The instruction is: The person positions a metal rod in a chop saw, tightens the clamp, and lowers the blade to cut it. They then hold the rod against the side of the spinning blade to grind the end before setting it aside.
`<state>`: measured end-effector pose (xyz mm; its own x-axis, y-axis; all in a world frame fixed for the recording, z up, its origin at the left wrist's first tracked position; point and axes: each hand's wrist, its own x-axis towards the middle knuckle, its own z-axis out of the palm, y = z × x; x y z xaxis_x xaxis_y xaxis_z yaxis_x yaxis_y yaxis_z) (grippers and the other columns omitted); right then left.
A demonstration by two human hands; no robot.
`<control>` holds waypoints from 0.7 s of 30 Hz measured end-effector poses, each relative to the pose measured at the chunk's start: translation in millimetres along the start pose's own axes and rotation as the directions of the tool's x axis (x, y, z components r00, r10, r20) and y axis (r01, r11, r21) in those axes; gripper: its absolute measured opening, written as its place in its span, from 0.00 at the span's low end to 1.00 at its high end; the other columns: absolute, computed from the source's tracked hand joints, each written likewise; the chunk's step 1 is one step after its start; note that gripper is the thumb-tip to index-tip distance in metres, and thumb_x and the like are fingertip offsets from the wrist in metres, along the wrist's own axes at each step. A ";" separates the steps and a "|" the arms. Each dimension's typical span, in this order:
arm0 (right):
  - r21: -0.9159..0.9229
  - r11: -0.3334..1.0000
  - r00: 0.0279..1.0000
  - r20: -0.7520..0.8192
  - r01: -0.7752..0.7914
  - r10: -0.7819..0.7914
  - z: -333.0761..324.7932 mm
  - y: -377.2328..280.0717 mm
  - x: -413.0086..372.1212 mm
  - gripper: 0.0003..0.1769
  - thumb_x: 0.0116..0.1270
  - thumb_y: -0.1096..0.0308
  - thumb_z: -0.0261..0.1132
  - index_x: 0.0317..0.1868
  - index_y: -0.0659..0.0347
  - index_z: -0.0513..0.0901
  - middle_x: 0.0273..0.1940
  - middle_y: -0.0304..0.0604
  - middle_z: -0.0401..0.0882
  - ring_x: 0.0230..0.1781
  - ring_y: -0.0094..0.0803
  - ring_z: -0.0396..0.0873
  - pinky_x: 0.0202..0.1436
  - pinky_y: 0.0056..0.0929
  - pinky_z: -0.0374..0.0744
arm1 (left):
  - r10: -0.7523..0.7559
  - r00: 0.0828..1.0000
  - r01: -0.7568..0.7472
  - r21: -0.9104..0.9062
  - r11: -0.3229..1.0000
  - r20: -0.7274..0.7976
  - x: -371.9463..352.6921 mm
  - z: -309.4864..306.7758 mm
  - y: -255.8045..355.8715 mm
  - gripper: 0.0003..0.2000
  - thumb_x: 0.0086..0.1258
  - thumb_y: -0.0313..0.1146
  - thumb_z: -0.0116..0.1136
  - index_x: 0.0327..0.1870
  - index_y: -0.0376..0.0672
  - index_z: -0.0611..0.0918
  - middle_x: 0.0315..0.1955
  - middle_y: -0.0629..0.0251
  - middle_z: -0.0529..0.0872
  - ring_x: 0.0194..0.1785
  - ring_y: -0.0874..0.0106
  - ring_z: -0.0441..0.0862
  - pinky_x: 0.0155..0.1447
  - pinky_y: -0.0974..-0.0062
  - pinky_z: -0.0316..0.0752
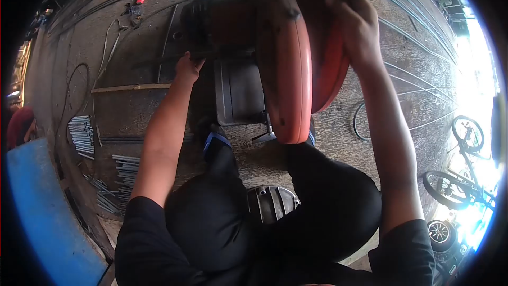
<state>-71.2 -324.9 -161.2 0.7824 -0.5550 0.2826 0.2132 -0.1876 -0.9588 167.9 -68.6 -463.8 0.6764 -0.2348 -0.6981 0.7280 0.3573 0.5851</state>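
The saw [280, 58], heavy and stiff by the look, stands on the floor [413, 74] under the right hand [355, 26], which clasps its orange top, while the left hand [188, 68] closes on a thin, rigid rod [159, 63] beside the base.

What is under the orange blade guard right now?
The dark saw base and plank floor show beneath the orange blade guard. The blade itself is hidden by it. The right hand grips its top.

Chop saw [280, 58] ahead at centre, cut rods [82, 135] on floor [413, 74] to its left, bicycles [460, 180] far right
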 end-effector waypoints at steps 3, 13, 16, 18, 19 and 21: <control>-0.082 0.995 0.998 -0.003 0.063 -0.064 4.8 6.7 -23.7 0.32 0.64 0.78 0.56 0.69 0.69 0.60 0.69 0.52 0.62 0.70 0.36 0.60 0.72 0.31 0.59 | 0.279 0.922 -0.382 0.532 0.755 0.267 99.0 -60.1 -22.2 0.15 0.76 0.38 0.43 0.57 0.39 0.70 0.55 0.53 0.75 0.58 0.58 0.75 0.61 0.60 0.77; -0.132 0.981 0.990 0.024 0.144 -0.142 8.1 25.9 -56.7 0.35 0.63 0.79 0.55 0.71 0.69 0.56 0.73 0.53 0.50 0.76 0.39 0.47 0.76 0.35 0.48 | 0.237 0.868 -0.309 0.849 -0.428 0.435 -0.2 -7.2 10.3 0.29 0.61 0.57 0.56 0.54 0.41 0.76 0.44 0.54 0.84 0.52 0.57 0.80 0.52 0.61 0.75; -0.300 0.920 0.967 0.083 0.253 -0.239 4.4 33.4 -61.5 0.35 0.62 0.79 0.55 0.71 0.70 0.57 0.74 0.53 0.48 0.76 0.40 0.43 0.76 0.37 0.46 | 0.232 0.853 -0.337 0.833 -0.438 0.467 6.5 -11.1 9.4 0.29 0.58 0.57 0.59 0.54 0.43 0.77 0.44 0.53 0.84 0.52 0.56 0.81 0.52 0.61 0.75; -0.311 0.911 0.963 0.081 0.271 -0.258 5.3 33.6 -63.4 0.35 0.61 0.79 0.55 0.70 0.69 0.58 0.74 0.53 0.49 0.76 0.40 0.43 0.76 0.37 0.46 | 0.265 0.826 -0.359 0.827 -0.433 0.498 7.9 -14.9 7.6 0.30 0.57 0.57 0.61 0.54 0.43 0.77 0.43 0.53 0.85 0.51 0.56 0.81 0.52 0.60 0.75; -0.360 0.886 0.956 0.089 0.293 -0.280 3.5 34.7 -63.3 0.35 0.61 0.79 0.55 0.70 0.69 0.59 0.74 0.54 0.49 0.76 0.40 0.44 0.76 0.37 0.48 | 0.302 0.796 -0.379 0.820 -0.428 0.525 9.4 -15.6 6.9 0.31 0.55 0.57 0.63 0.53 0.43 0.77 0.42 0.53 0.85 0.50 0.55 0.81 0.51 0.59 0.75; -0.362 0.888 0.958 0.070 0.283 -0.277 4.4 31.4 -64.3 0.34 0.61 0.78 0.56 0.70 0.69 0.59 0.74 0.54 0.49 0.76 0.41 0.45 0.76 0.36 0.48 | 0.228 0.783 -0.400 0.749 -0.528 0.578 29.0 -30.8 10.3 0.31 0.58 0.56 0.60 0.58 0.43 0.74 0.48 0.53 0.82 0.55 0.57 0.79 0.56 0.62 0.73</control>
<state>-112.2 -291.5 -209.6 0.7321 -0.4229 0.5340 0.1988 -0.6171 -0.7613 191.6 -43.8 -490.7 0.7604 -0.6254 -0.1751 -0.5708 -0.7721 0.2794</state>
